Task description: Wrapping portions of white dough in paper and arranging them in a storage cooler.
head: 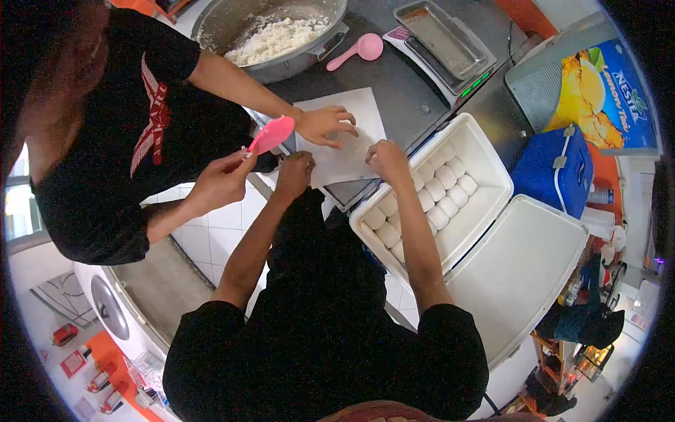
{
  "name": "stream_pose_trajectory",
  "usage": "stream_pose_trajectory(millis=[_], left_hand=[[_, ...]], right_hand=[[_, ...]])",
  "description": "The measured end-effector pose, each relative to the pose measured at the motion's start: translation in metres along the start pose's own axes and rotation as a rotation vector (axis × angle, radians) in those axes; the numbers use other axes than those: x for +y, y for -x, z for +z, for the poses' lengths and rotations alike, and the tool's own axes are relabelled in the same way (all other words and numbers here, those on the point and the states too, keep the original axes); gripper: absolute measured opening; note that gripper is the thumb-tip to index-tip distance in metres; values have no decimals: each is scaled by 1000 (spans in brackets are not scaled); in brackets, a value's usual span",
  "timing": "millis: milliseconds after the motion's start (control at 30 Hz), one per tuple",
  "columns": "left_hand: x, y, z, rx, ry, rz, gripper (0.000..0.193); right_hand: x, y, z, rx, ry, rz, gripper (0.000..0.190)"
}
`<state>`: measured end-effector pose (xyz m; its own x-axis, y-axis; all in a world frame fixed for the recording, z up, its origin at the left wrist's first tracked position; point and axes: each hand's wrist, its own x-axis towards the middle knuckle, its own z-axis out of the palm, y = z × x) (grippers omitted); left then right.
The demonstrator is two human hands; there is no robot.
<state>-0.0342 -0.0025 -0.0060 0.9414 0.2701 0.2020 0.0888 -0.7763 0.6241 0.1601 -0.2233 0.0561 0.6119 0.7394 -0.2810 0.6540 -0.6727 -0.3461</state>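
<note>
A white paper sheet (343, 150) lies on the dark tabletop in front of me; whether it is one sheet or a stack I cannot tell. My left hand (295, 173) is at its left edge with the fingers curled. Across the sheet, my right hand (388, 160) is at the right edge, fingertips bent together over it. What either hand grips is hidden. A co-worker's hand (328, 125) spreads its fingers over the paper between mine. The same person's other hand (224, 176) holds up a pink spoon (272, 134).
A large metal pot (263, 68) holds white rice (285, 37). Nearby lie a pink scoop (370, 47) and a digital scale (464, 92) carrying a metal tray (440, 39). At right, an opened cooler box (501, 184) holds rows of rounded white parcels (437, 187); behind it stands a blue box (548, 169).
</note>
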Motion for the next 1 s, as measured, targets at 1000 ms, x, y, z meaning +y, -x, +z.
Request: stream_pose_trajectory(millis=[1000], left_hand=[[-70, -82, -21, -221, 270, -611, 37]], right_hand=[[50, -108, -5, -171, -618, 76, 27]])
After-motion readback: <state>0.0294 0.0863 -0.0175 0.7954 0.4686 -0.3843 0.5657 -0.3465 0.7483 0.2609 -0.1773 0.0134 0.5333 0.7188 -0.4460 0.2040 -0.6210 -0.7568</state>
